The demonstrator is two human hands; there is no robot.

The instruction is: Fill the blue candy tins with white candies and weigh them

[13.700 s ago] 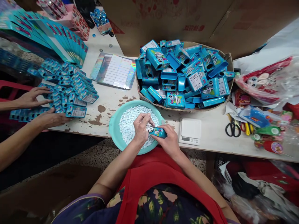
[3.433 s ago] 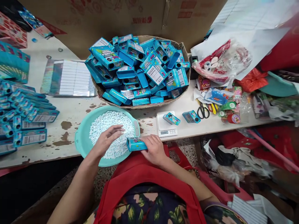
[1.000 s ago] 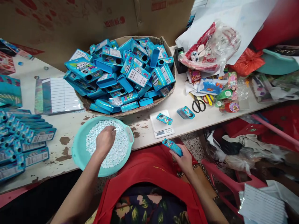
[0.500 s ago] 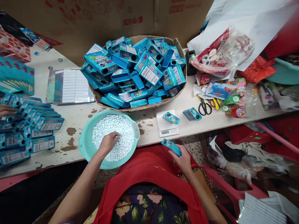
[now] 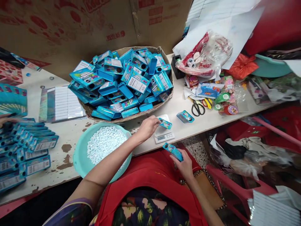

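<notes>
My left hand (image 5: 148, 127) reaches over the bowl with fingers pinched together at the left end of a small blue candy box (image 5: 166, 123). That box lies on a white kitchen scale (image 5: 165, 137); whatever the fingertips hold is hidden. In my right hand (image 5: 185, 161), over my lap, is another blue candy box (image 5: 173, 151), tilted with its far end up. The turquoise bowl (image 5: 78, 160) of small white candies (image 5: 105, 142) sits at the table edge under my left forearm. One more blue candy box (image 5: 185, 116) stands right of the scale.
A cut-down carton (image 5: 170, 91) heaped with blue boxes stands behind the bowl. Black scissors (image 5: 198, 108), tape rolls (image 5: 222, 98) and plastic packaging (image 5: 207, 53) lie to the right. Rows of blue boxes (image 5: 35, 163) fill the left, where another person's hand (image 5: 6, 120) reaches in.
My left hand has left the candies in the bowl and moved right to the box on the scale. My right hand keeps its box nearly still. The view has shifted slightly.
</notes>
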